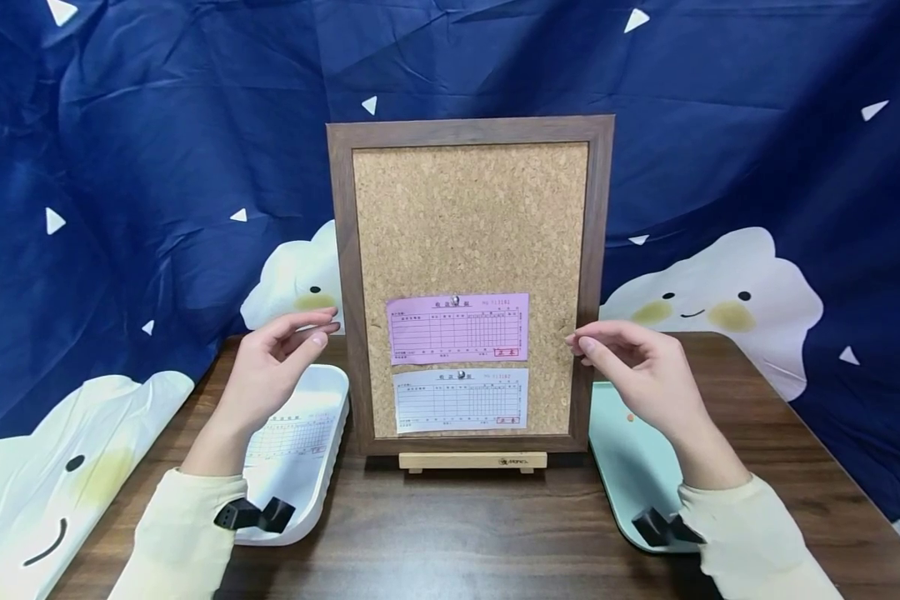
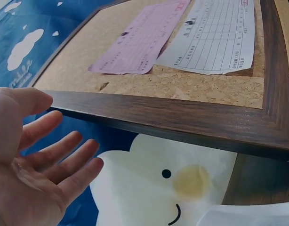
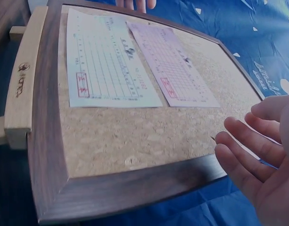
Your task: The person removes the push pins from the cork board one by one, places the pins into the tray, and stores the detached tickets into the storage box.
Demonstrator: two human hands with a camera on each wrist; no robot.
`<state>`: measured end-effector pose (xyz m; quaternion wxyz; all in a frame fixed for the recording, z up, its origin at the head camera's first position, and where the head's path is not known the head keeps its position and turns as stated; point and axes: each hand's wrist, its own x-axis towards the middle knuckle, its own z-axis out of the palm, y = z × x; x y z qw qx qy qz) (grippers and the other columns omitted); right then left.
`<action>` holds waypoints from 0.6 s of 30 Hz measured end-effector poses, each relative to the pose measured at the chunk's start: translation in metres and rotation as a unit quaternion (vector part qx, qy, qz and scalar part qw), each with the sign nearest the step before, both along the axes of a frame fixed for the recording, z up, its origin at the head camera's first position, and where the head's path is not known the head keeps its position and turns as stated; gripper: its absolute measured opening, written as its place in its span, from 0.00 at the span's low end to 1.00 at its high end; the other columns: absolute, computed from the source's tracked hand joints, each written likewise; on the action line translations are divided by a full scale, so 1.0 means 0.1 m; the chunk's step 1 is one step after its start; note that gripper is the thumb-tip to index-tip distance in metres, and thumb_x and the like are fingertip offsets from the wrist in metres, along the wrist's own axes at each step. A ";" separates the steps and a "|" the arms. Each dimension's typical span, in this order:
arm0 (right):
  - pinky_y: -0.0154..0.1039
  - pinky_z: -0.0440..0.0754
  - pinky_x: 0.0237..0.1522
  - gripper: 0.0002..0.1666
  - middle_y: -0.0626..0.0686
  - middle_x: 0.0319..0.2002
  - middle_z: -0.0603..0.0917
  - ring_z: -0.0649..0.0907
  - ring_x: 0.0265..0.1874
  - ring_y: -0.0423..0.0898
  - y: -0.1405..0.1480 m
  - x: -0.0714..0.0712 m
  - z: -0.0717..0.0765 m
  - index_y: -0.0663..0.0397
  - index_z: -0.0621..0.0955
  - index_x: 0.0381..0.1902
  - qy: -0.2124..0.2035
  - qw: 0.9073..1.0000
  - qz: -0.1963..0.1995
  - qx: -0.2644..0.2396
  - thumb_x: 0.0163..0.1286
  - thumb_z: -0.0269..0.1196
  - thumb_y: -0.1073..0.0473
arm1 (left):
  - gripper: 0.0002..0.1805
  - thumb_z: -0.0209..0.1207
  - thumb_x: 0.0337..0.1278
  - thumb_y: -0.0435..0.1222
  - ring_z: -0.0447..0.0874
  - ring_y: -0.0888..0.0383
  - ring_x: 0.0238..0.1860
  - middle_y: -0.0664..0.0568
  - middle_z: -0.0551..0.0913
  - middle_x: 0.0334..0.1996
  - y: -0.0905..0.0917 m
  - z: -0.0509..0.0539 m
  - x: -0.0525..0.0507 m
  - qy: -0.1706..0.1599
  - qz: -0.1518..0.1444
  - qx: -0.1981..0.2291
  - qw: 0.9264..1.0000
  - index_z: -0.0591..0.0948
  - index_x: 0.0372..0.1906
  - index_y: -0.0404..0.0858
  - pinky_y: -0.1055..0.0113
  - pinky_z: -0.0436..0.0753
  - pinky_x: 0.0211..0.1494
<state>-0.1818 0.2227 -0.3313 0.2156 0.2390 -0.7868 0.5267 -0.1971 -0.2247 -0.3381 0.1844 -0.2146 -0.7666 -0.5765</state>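
A cork board (image 1: pixel 465 217) in a dark brown wooden frame stands upright on a pale wooden stand (image 1: pixel 472 461). A pink receipt slip (image 1: pixel 457 337) is pinned low on the cork by a silver pushpin (image 1: pixel 455 301). Just below it hangs a white receipt slip (image 1: pixel 461 408) under a second pushpin (image 1: pixel 461 375). My left hand (image 1: pixel 273 367) is beside the frame's left edge, fingers loosely bent and holding nothing. At the right edge, my right hand (image 1: pixel 645 367) has relaxed fingers overlapping the frame; whether they touch it I cannot tell. Nothing shows between its fingers.
On the left, a white tray (image 1: pixel 333 400) holds another receipt slip (image 1: pixel 288 435), partly hidden by the left arm. A green tray (image 1: pixel 607 454) with a small orange bit (image 1: pixel 630 417) lies on the right, under the right arm. A blue curtain (image 1: pixel 195 125) hangs behind the wooden table (image 1: pixel 435 533).
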 end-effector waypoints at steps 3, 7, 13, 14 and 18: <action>0.31 0.90 0.43 0.08 0.35 0.43 0.92 0.91 0.41 0.35 -0.03 -0.01 0.01 0.70 0.87 0.48 -0.001 1.000 0.005 -0.005 0.76 0.64 0.75 | 0.16 0.60 0.75 0.24 0.89 0.69 0.58 0.66 0.87 0.59 0.02 0.00 -0.01 0.002 -0.003 0.002 1.000 0.81 0.61 0.19 0.79 0.82 0.63; 0.31 0.90 0.43 0.08 0.36 0.43 0.92 0.92 0.40 0.36 -0.06 -0.02 0.01 0.70 0.87 0.48 -0.003 1.000 0.006 -0.007 0.76 0.64 0.75 | 0.16 0.59 0.74 0.23 0.89 0.69 0.58 0.62 0.87 0.59 0.06 0.01 -0.02 -0.001 -0.013 0.010 1.000 0.80 0.61 0.18 0.79 0.83 0.62; 0.27 0.88 0.44 0.08 0.32 0.42 0.91 0.91 0.40 0.33 -0.12 -0.04 0.00 0.67 0.88 0.48 0.001 1.000 0.001 0.008 0.76 0.65 0.74 | 0.16 0.59 0.75 0.23 0.89 0.70 0.57 0.52 0.85 0.61 0.13 0.03 -0.04 -0.020 -0.009 0.010 1.000 0.82 0.61 0.21 0.78 0.84 0.60; 0.26 0.88 0.43 0.08 0.32 0.42 0.91 0.91 0.40 0.33 -0.13 -0.05 0.00 0.66 0.88 0.47 0.001 1.000 0.003 0.011 0.75 0.65 0.73 | 0.16 0.59 0.75 0.23 0.89 0.70 0.57 0.50 0.84 0.62 0.14 0.03 -0.05 -0.024 -0.007 0.010 1.000 0.82 0.61 0.22 0.78 0.84 0.59; 0.25 0.86 0.41 0.08 0.34 0.41 0.91 0.90 0.38 0.33 -0.19 -0.06 -0.01 0.62 0.89 0.47 0.004 1.000 0.001 0.024 0.75 0.65 0.72 | 0.16 0.59 0.74 0.23 0.88 0.72 0.56 0.48 0.83 0.62 0.17 0.03 -0.06 -0.030 -0.002 0.018 0.999 0.82 0.61 0.21 0.79 0.84 0.59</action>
